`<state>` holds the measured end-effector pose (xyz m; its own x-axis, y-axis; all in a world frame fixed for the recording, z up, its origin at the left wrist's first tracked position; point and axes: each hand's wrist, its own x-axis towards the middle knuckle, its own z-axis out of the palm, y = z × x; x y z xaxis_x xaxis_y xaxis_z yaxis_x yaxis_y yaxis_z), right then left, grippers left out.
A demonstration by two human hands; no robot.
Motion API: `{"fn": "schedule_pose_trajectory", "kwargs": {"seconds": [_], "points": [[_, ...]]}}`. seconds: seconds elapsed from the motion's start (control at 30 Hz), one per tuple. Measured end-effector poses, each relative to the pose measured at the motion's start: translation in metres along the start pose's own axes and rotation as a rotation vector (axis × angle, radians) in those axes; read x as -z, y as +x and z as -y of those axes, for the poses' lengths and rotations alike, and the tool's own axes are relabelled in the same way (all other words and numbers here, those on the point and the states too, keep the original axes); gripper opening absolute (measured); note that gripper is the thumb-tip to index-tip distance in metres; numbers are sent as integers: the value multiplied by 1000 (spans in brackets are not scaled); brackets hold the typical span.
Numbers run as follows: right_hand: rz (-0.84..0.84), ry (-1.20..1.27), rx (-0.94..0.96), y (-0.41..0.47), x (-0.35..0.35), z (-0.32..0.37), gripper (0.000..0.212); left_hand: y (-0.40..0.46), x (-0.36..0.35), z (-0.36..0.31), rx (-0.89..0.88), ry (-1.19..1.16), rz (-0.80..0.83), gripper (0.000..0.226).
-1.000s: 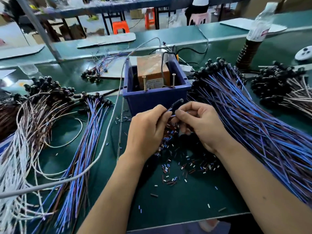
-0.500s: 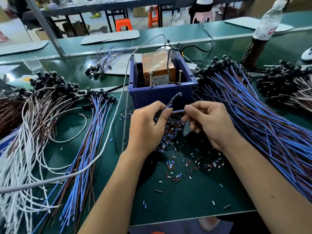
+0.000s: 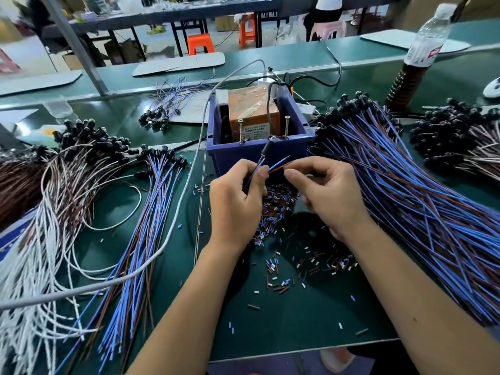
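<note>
My left hand (image 3: 235,201) grips a thin blue-and-brown wire pair (image 3: 259,165) whose black cap (image 3: 266,147) points up at the front wall of the blue bin (image 3: 295,147). The pair's loose ends (image 3: 278,163) stick out to the right, and my right hand (image 3: 324,196) pinches them between thumb and forefinger. Both hands hover just in front of the bin, above a heap of cut insulation bits (image 3: 276,209) on the green mat (image 3: 284,320).
In the bin stands an orange box (image 3: 251,112) with two upright screws. A big sheaf of blue and brown wires (image 3: 419,207) lies right, sorted wires (image 3: 135,239) and white-brown ones (image 3: 40,239) left. A grey cable (image 3: 173,228) crosses the mat. A bottle (image 3: 424,44) stands far right.
The hands have drawn slightly apart, and the pair's loose ends now stick out between them. The capped end has risen toward the bin's rim.
</note>
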<state>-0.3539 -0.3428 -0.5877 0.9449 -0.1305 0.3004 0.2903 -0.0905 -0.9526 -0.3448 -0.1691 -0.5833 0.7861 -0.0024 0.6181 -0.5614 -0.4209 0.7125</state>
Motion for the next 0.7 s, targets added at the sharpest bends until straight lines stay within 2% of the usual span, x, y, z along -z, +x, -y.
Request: {"fn": "schedule_pose_trajectory", "kwargs": {"seconds": [0.1, 0.33, 0.53, 0.63, 0.7], "points": [[81, 222, -39, 2, -20, 8, 4, -1, -4, -3, -21, 32, -51, 25], [-4, 371, -53, 10, -39, 18, 9, 2, -3, -5, -66, 71, -236, 24], [-252, 299, 113, 8, -36, 16, 11, 6, -4, -3, -91, 97, -458, 24], [-347, 122, 175, 9, -35, 14, 3, 7, -4, -1, -17, 53, -483, 14], [-386, -6, 224, 9, -36, 14, 7, 8, -4, -2, 35, 14, -498, 12]]}}
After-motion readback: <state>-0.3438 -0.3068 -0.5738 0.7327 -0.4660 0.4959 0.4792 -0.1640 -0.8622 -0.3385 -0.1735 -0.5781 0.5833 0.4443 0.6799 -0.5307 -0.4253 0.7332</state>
